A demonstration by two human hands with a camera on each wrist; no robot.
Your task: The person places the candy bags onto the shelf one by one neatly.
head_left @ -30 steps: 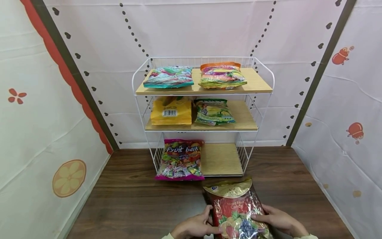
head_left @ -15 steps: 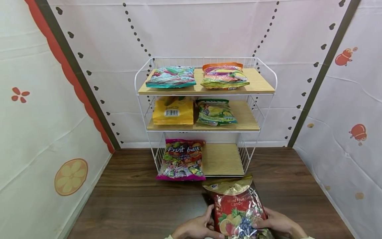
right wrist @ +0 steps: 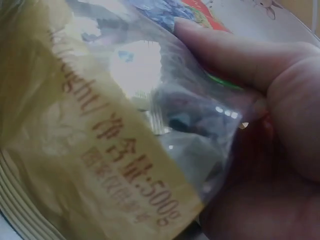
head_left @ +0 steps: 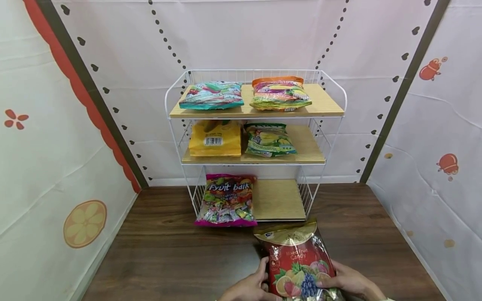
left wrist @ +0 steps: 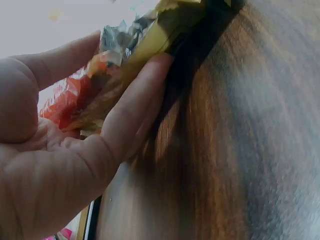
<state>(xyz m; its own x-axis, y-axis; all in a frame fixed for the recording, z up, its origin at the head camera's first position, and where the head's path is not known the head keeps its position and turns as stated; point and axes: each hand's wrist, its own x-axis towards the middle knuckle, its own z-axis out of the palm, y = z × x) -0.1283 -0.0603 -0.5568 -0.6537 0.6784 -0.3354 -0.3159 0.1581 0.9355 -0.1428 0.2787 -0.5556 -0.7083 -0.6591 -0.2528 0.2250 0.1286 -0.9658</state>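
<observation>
A bag of mixed fruit candy (head_left: 291, 255), red with a gold top band, is gripped at both sides near the table's front. My left hand (head_left: 248, 286) holds its left edge, thumb on the front and fingers at the back. In the left wrist view, the fingers of that hand (left wrist: 65, 145) lie between bag and wood. On the opposite edge, my right hand (head_left: 354, 281) presses its thumb over the printed grapes. The right wrist view has the right hand (right wrist: 280, 110) pinching the clear part of the bag, beside a gold strip marked 500g.
Behind the bag stands a white wire rack (head_left: 175, 142) with wooden shelves. Its top shelf bears a teal bag (head_left: 212, 96) and an orange-topped bag (head_left: 280, 94); the middle, a yellow bag (head_left: 214, 140) and a green bag (head_left: 269, 140). A pink-edged candy bag (head_left: 227, 200) leans at the bottom left.
The left thumb has slid lower on the bag's front. The bag has shifted slightly toward the rack. My right hand keeps its hold, and the head view has moved a little.
</observation>
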